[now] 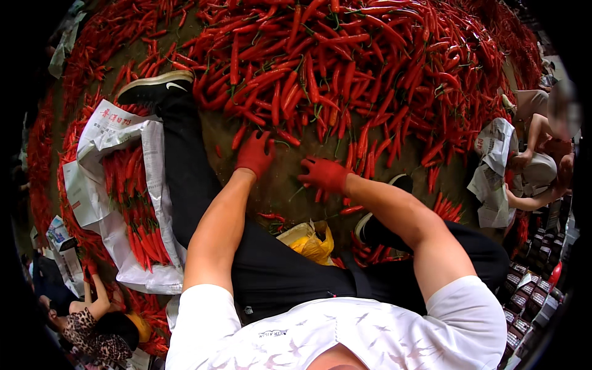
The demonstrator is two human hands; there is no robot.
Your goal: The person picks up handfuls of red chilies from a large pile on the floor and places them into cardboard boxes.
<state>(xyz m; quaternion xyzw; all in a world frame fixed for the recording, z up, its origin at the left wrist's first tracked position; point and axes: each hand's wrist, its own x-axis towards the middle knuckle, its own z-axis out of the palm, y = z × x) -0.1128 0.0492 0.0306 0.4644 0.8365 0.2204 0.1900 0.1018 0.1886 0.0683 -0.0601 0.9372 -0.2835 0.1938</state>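
Heap of long red chillies (345, 80) spreads over the floor (271, 200) on the far side, thinning toward the person; stray pods lie along its near edge. Most show green stems, lying at all angles.

Left hand (254, 155), red-gloved, hovers at or just above the floor by that near edge. Fingers parted, thumb side well apart, a pod just beyond the tips; no hold visible. Right hand (325, 175), same glove, back uppermost, fingers partly bent. Its underside is hidden: cannot tell whether it has hold of anything. Both sit between the legs, probably because the loose pods there are within easy reach.

Left: printed paper sheets (112, 131) stand around bundled chillies (145, 237), these lying mostly lengthwise, side by side. Paper presumably serves as a wall, holding the pods together. The outstretched left leg (188, 163) runs alongside, perhaps bracing it; the right leg is bent.

Near, between the thighs: a crumpled yellow bag (316, 245), contents unclear.

Farther out: a co-worker (538, 151) at right beside more paper (493, 148); another person (98, 330) near left; dark stacked packs (524, 296) near right.
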